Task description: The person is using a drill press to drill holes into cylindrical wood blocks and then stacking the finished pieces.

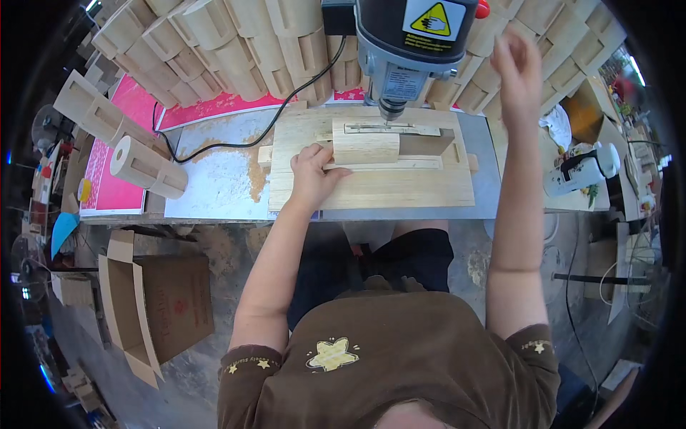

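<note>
Beneath the drill press (396,79) lies a pale wooden block (366,146), set in a wooden jig (371,193) with a long slotted strip along its back. My left hand (314,174) grips the block's left end, fingers curled behind it and thumb stretched along the near side. The drill chuck (391,109) points down just above the slotted strip. My right hand (516,68) is raised to the right of the drill head, its fingers curled; whatever they may hold is hidden. A red knob (482,8) shows at the top of the machine.
Hollow wooden cylinders (236,53) are stacked behind the bench, and another cylinder (146,168) stands at the left. A black cable (286,100) crosses the bench. On the right is a white bottle (582,171). An open cardboard box (171,300) sits on the floor.
</note>
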`<state>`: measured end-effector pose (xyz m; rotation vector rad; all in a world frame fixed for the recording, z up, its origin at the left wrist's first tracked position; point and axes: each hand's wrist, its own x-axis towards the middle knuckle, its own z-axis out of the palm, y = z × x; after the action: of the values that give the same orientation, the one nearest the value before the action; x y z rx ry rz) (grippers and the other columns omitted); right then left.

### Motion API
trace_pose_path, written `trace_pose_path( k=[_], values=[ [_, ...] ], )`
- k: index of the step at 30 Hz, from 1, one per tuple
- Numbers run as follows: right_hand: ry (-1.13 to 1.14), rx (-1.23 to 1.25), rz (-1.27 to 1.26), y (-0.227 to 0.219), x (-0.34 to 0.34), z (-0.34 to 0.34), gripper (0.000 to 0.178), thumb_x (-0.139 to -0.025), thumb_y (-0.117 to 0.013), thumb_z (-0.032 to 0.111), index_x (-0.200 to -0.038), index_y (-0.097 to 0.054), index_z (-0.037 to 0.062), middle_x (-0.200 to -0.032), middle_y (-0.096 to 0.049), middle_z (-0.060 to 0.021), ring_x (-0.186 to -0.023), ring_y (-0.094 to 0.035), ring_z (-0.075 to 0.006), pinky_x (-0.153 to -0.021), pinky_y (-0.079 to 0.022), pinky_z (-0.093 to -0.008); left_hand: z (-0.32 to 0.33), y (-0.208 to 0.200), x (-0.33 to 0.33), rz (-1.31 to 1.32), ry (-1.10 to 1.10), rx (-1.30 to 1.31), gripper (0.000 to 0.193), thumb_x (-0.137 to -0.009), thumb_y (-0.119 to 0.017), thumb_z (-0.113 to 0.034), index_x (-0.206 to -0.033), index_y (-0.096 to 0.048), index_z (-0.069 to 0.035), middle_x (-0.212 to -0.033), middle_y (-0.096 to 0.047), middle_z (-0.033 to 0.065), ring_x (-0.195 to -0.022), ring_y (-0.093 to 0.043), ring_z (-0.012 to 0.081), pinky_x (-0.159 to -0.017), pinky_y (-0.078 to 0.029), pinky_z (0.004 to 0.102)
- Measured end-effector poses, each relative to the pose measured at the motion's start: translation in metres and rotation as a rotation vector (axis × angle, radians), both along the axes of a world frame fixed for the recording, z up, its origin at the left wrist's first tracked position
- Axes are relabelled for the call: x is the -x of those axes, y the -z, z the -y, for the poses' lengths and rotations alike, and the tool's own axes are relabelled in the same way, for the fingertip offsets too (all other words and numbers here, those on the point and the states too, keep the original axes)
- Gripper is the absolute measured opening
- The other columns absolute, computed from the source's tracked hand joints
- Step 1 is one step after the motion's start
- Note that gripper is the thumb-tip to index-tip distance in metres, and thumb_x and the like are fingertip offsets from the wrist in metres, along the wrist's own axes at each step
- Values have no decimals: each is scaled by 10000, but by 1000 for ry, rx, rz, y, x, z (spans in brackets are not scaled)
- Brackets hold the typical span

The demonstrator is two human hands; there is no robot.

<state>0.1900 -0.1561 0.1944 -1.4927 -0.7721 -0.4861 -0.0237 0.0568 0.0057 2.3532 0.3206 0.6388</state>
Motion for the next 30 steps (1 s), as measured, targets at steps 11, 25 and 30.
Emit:
trace_pose_path(
  k=[11, 25, 30],
  values=[
    [195, 454, 196, -57, 42, -7, 254, -918, -522, 230, -942, -613, -5, -738, -545, -44, -737, -514, -88, -699, -421, -227, 3, -1, -1, -20, 14, -2, 459, -584, -798, -215, -1010, -645, -139, -769, -530, -8, -819, -523, 200, -798, -310, 368],
    [61, 157, 281, 94, 91, 6, 108, -817, -561, 16, -914, -607, 3, -715, -566, -93, -623, -523, -211, -583, -400, -316, 5, -11, -3, 142, 13, -82, 367, -576, -795, -101, -924, -680, -86, -721, -554, 75, -691, -561, 257, -629, -451, 361],
    [83, 188, 288, 109, 84, 1, 114, -801, -576, 21, -911, -604, 6, -714, -557, -87, -638, -521, -234, -600, -399, -332, 4, -7, -4, 141, 11, -98, 371, -575, -796, -100, -928, -681, -88, -723, -558, 72, -683, -563, 256, -630, -453, 363]
  ],
)
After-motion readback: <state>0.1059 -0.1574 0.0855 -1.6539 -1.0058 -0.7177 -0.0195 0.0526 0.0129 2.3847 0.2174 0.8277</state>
